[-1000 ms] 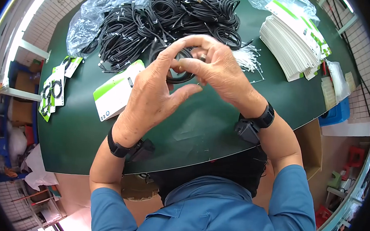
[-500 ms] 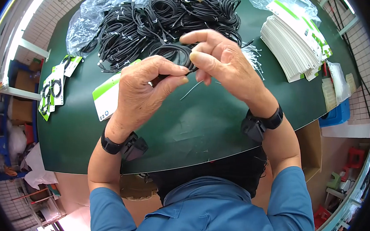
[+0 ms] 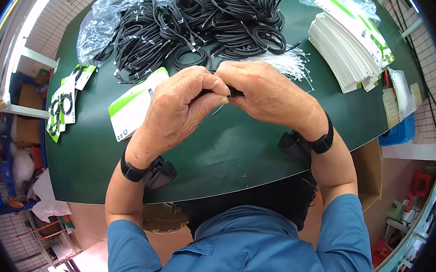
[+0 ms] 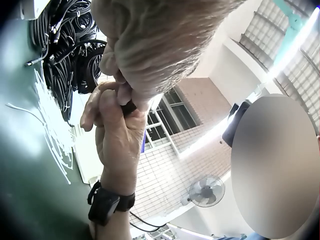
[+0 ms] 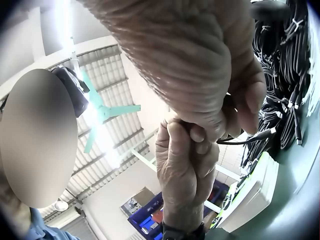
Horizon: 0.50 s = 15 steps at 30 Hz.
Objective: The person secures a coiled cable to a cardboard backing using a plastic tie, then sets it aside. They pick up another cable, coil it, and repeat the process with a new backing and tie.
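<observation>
Both hands meet above the green table (image 3: pixel 226 157), fingertips almost touching. The left hand (image 3: pixel 177 108) pinches a black cable (image 3: pixel 235 92) between thumb and index finger; most of the cable is hidden by the hands. The right hand (image 3: pixel 274 97) grips the same cable from the other side, its fingers curled. In the left wrist view a dark piece (image 4: pixel 128 107) shows between the fingertips of the two hands. A black cable end with a plug (image 5: pixel 265 134) sticks out beside the hands in the right wrist view.
Behind the hands lie a large heap of coiled black cables (image 3: pixel 154 40) and white ties (image 3: pixel 288 65). A stack of cards (image 3: pixel 342 51) stands at right, more cards (image 3: pixel 134 110) at left, and carded cables (image 3: pixel 66 102) at the far left. Plastic bags (image 3: pixel 102 27) lie behind.
The right hand has turned over, its fingers now curled down onto the cable and close against the left fingertips. The coil seen between the hands earlier is now mostly covered.
</observation>
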Motion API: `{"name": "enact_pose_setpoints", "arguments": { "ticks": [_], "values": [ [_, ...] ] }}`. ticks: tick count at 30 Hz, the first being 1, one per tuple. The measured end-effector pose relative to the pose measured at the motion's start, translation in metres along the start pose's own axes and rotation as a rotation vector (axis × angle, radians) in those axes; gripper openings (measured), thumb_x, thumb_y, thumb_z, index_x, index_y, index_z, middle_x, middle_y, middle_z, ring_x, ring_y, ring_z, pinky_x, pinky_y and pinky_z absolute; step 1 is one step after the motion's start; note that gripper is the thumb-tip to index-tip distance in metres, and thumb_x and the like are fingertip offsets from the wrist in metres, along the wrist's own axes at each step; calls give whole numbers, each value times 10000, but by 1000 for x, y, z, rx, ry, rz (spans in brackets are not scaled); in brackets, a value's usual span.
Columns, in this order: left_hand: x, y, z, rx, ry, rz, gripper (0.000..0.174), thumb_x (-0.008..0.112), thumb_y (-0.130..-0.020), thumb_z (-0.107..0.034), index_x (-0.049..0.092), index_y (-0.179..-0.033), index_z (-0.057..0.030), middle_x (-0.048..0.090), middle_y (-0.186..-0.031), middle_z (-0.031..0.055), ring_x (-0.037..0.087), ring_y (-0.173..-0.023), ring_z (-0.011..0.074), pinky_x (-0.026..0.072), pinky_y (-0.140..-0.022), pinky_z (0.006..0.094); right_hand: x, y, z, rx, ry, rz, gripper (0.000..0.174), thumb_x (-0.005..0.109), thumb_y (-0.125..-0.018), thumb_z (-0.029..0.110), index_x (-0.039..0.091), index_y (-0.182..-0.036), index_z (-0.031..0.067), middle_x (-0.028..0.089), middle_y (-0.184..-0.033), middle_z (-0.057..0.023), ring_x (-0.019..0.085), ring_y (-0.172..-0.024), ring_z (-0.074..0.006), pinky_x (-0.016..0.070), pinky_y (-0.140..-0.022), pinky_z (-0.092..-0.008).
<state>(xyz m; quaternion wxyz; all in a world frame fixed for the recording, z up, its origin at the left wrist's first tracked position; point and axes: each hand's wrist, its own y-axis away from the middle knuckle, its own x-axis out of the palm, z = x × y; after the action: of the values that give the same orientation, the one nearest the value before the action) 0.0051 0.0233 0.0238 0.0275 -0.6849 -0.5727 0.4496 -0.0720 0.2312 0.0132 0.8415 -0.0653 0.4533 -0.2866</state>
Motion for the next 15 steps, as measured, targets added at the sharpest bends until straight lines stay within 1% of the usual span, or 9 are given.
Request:
{"name": "enact_pose_setpoints", "arguments": {
  "ticks": [5, 6, 8, 9, 12, 13, 15],
  "values": [
    [-3, 1, 2, -13, 29, 60, 200, 810, -828, 25, 727, -999, -38, 707, -884, 80, 693, -797, 232, 548, -658, 343, 0, 1, -7, -44, 23, -33, 264, 760, -820, 7, 650, -1060, 6, 678, -958, -141, 686, -911, -354, 542, -749, -408],
    [-3, 2, 2, -15, 26, 66, 200, 810, -828, 25, 727, -999, -38, 707, -884, 80, 693, -797, 232, 548, -658, 343, 0, 2, -8, -53, -16, -24, 283, 773, -818, 24, 650, -1073, 5, 681, -952, -137, 686, -896, -338, 542, -744, -401],
    [-2, 2, 1, 13, 1, 64, 166, 820, -840, -21, 748, -984, -59, 712, -893, 80, 682, -777, 222, 533, -651, 326, -2, 2, -8, -71, -94, -3, 325, 799, -813, 57, 652, -1097, 2, 688, -939, -131, 686, -866, -306, 542, -733, -386],
    [-2, 2, 1, 27, -11, 62, 149, 825, -846, -44, 759, -977, -69, 714, -898, 81, 676, -767, 217, 526, -648, 318, -4, 2, -6, -73, -98, -6, 325, 799, -813, 57, 652, -1097, 2, 688, -939, -131, 686, -866, -306, 542, -733, -386],
    [-5, 0, 0, 42, -16, 89, 172, 821, -825, -5, 759, -973, -70, 701, -919, 82, 688, -777, 229, 544, -654, 336, -12, 3, -1, 24, -275, 11, 360, 853, -802, 125, 667, -1086, 3, 690, -900, -84, 680, -808, -209, 538, -702, -342],
    [-7, -1, -1, 50, -19, 100, 187, 818, -815, 15, 760, -971, -70, 695, -930, 82, 694, -782, 235, 553, -657, 345, -15, 4, -1, 17, -277, 13, 360, 853, -802, 125, 667, -1086, 3, 690, -900, -84, 680, -808, -209, 538, -702, -342],
    [-8, 0, -1, 48, -10, 118, 185, 821, -818, 5, 764, -974, -75, 690, -928, 81, 693, -783, 235, 550, -656, 348, -22, 5, -1, 117, -410, 39, 347, 869, -802, 140, 673, -1054, 5, 675, -870, -48, 662, -790, -149, 536, -690, -316]
  ]
}}
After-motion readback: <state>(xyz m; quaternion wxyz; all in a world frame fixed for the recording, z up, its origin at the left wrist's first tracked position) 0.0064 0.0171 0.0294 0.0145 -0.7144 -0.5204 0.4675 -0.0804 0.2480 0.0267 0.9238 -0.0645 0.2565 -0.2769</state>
